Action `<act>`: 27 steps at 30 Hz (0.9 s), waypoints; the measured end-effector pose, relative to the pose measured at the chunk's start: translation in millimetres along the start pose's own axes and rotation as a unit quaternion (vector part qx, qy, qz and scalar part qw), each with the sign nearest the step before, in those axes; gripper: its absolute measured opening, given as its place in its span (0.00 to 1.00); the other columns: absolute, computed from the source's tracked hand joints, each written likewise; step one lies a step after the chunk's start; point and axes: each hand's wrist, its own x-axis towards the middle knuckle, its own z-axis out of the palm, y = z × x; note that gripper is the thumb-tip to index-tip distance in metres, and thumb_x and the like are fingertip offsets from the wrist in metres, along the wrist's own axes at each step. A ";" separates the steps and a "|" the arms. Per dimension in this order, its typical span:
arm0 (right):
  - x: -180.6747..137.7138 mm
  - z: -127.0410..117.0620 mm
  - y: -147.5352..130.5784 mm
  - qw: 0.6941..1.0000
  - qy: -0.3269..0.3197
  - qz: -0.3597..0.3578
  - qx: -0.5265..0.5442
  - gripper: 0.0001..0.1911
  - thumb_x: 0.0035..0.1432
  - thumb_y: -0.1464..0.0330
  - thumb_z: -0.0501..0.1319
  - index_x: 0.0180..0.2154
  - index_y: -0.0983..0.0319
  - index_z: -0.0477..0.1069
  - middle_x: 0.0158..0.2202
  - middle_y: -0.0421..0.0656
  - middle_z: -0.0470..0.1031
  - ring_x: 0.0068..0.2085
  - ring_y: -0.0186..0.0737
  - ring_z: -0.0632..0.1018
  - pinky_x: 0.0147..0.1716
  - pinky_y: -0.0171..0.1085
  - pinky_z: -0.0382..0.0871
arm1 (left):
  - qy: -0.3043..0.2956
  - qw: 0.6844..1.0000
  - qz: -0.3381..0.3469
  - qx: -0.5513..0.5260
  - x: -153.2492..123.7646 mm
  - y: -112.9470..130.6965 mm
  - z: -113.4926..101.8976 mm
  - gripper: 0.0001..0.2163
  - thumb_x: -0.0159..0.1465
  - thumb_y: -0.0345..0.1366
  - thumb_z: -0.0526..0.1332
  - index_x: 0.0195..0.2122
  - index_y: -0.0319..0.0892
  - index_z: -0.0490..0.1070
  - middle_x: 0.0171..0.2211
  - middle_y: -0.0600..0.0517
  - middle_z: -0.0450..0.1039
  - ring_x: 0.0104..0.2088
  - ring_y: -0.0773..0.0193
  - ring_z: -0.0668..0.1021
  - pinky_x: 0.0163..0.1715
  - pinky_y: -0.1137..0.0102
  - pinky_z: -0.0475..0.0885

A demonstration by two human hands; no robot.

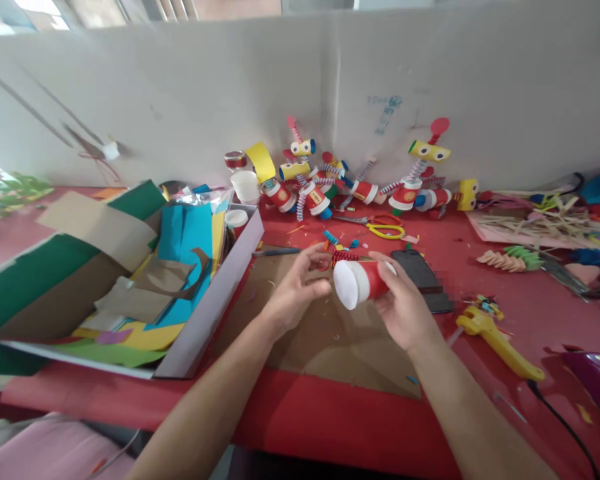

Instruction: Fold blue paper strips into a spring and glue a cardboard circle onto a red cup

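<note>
My right hand (405, 303) is wrapped round a red paper cup (363, 283) lying on its side, its white bottom turned toward me. A red folded-paper spring (345, 256) sticks out of the cup's upper side. My left hand (297, 287) pinches at that spring's left end, fingers closed beside the cup. Both hands hover over a brown cardboard sheet (325, 340) on the red table (330, 420).
A shallow box (215, 303) of coloured paper scraps lies at left. Several finished cup figures (360, 183) stand along the back wall, with yellow scissors (386, 230) in front. A phone (420, 270), a yellow glue gun (497, 340) and its cord lie at right.
</note>
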 end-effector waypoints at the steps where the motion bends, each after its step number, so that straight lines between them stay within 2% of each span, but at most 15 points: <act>1: 2.1 -0.3 -1.0 0.998 0.005 0.033 0.059 0.17 0.55 0.57 0.58 0.46 0.54 0.68 0.45 0.40 0.72 0.41 0.40 0.74 0.35 0.37 0.70 | -0.033 0.999 -0.002 0.004 -1.5 0.2 1.7 0.36 0.46 0.40 0.70 0.57 0.52 0.59 0.53 0.46 0.64 0.50 0.53 0.69 0.49 0.58 0.64; 3: 4.7 0.2 -1.6 0.990 0.010 0.070 0.125 0.17 0.53 0.57 0.61 0.44 0.55 0.70 0.45 0.40 0.73 0.40 0.38 0.74 0.31 0.34 0.69 | -0.068 0.997 -0.013 0.023 -4.2 0.0 5.2 0.41 0.44 0.35 0.72 0.59 0.53 0.57 0.56 0.45 0.61 0.52 0.51 0.68 0.50 0.57 0.64; 6: 3.7 4.0 -0.4 0.986 0.011 0.085 0.141 0.18 0.52 0.57 0.62 0.44 0.56 0.70 0.45 0.41 0.73 0.38 0.38 0.74 0.27 0.33 0.69 | -0.073 0.996 -0.005 0.054 -6.9 -0.8 8.8 0.40 0.45 0.33 0.71 0.59 0.54 0.57 0.58 0.45 0.58 0.53 0.50 0.67 0.50 0.56 0.64; 11: -2.7 12.9 2.2 0.994 0.022 0.041 0.099 0.18 0.53 0.56 0.61 0.45 0.54 0.67 0.45 0.41 0.73 0.40 0.41 0.75 0.28 0.36 0.70 | -0.044 0.992 0.058 0.106 -8.0 2.1 9.5 0.40 0.43 0.34 0.72 0.58 0.54 0.59 0.60 0.46 0.56 0.58 0.48 0.61 0.52 0.56 0.64; 16: -4.5 13.6 4.9 0.997 0.010 0.024 0.074 0.19 0.55 0.56 0.59 0.48 0.53 0.65 0.46 0.42 0.72 0.41 0.41 0.75 0.32 0.38 0.70 | -0.029 0.991 0.054 0.120 -9.1 7.4 10.2 0.35 0.46 0.35 0.71 0.56 0.54 0.63 0.58 0.46 0.57 0.56 0.49 0.63 0.51 0.56 0.66; 20: -5.4 7.8 11.5 0.999 0.009 -0.038 0.002 0.20 0.56 0.55 0.57 0.50 0.51 0.63 0.45 0.41 0.71 0.39 0.40 0.75 0.36 0.41 0.70 | -0.037 0.994 0.055 0.087 -11.3 8.6 12.6 0.35 0.47 0.33 0.70 0.57 0.54 0.62 0.60 0.47 0.55 0.58 0.49 0.61 0.53 0.57 0.64; 24: -6.8 2.2 19.0 0.986 -0.013 -0.130 -0.098 0.22 0.58 0.53 0.53 0.53 0.50 0.59 0.47 0.43 0.70 0.40 0.41 0.74 0.38 0.42 0.70 | -0.030 0.997 0.051 0.053 -11.8 6.4 13.2 0.32 0.49 0.33 0.69 0.56 0.53 0.63 0.59 0.46 0.58 0.57 0.50 0.63 0.52 0.56 0.66; 27: -8.2 2.4 19.8 0.987 -0.014 -0.131 -0.091 0.21 0.59 0.54 0.53 0.53 0.50 0.59 0.47 0.44 0.69 0.41 0.42 0.74 0.38 0.42 0.70 | -0.026 0.998 0.042 0.039 -11.2 5.1 12.3 0.33 0.47 0.32 0.70 0.55 0.52 0.65 0.58 0.45 0.59 0.56 0.49 0.64 0.51 0.55 0.67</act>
